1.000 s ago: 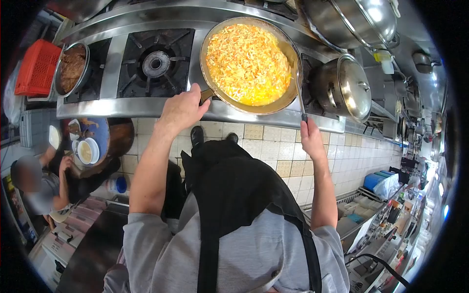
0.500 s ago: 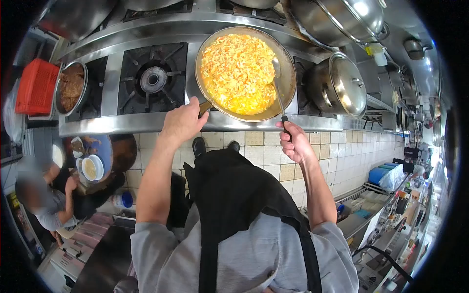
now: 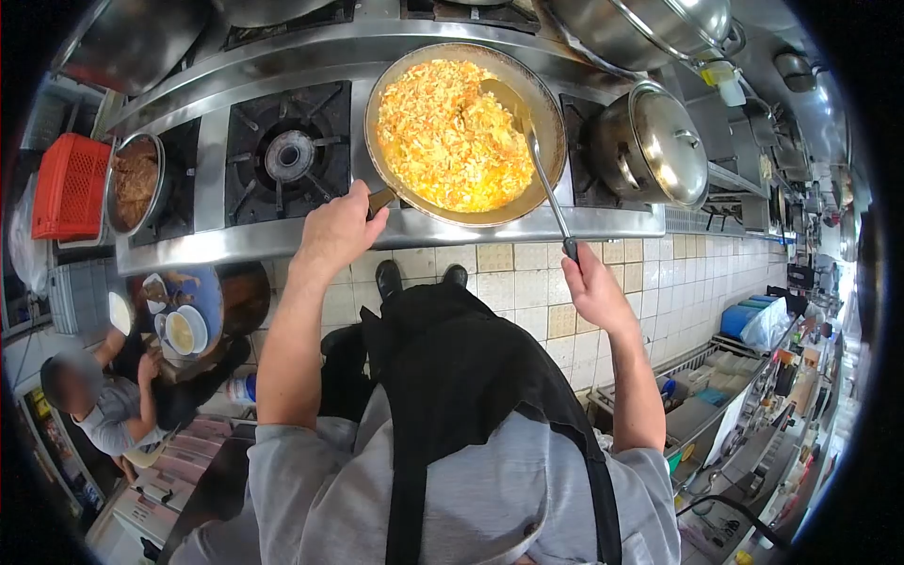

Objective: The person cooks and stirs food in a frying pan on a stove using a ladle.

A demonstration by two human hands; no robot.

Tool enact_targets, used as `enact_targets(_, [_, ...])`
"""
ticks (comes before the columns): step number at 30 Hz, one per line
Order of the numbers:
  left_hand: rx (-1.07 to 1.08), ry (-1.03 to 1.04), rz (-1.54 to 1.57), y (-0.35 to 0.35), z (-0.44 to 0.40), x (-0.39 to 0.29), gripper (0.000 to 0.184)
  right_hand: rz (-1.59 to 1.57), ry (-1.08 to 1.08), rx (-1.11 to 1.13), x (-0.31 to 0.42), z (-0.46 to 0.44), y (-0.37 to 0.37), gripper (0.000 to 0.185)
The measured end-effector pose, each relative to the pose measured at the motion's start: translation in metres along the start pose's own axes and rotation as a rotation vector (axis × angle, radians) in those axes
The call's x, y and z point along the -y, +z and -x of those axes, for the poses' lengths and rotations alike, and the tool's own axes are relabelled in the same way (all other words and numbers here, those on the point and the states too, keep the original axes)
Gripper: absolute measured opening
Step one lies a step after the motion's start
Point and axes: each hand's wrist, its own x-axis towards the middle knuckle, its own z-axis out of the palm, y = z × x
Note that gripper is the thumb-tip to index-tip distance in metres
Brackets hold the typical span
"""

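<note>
A wide frying pan (image 3: 557,122) sits on the stove, filled with yellow-orange chopped food (image 3: 447,141) that looks like rice or egg. My left hand (image 3: 341,229) is closed around its pan handle (image 3: 381,201), at the lower left of the rim. In my right hand (image 3: 598,292) is a long-handled metal cooking spoon (image 3: 551,188) with a black grip. Its head lies among the food near the pan's upper right side; the exact shape of the head is hard to make out.
Left of the pan is an unlit burner (image 3: 290,157). A lidded pot (image 3: 650,146) stands to the right. At the far left are a bowl of brown food (image 3: 137,184) and a red basket (image 3: 71,186). Another person (image 3: 118,410) sits at the lower left beside a round table (image 3: 209,292).
The spoon head has moved up and left through the food, opening a gap near the upper right. My right hand has shifted right and slightly down. My left hand stays on the handle.
</note>
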Motion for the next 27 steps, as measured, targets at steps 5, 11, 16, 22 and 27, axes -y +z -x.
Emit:
enact_targets(5, [0.000,-0.009,0.012,0.000,0.001,0.000,0.040,0.151,0.118,0.057,0.019,0.020,-0.024,0.027])
enact_targets(11, [0.001,-0.019,0.026,0.001,0.002,0.000,0.039,0.180,0.127,0.013,0.025,0.044,-0.060,0.036])
enact_targets(16, [0.009,-0.035,0.033,-0.001,0.003,-0.002,0.040,0.152,0.190,0.016,0.033,0.059,-0.077,0.039])
enact_targets(22, [0.009,-0.035,0.032,0.000,0.003,-0.002,0.040,0.178,0.089,0.027,0.024,0.071,-0.080,0.047])
enact_targets(27, [0.027,-0.030,0.017,-0.001,-0.001,-0.001,0.040,0.187,0.185,0.072,0.027,0.070,-0.089,0.049])
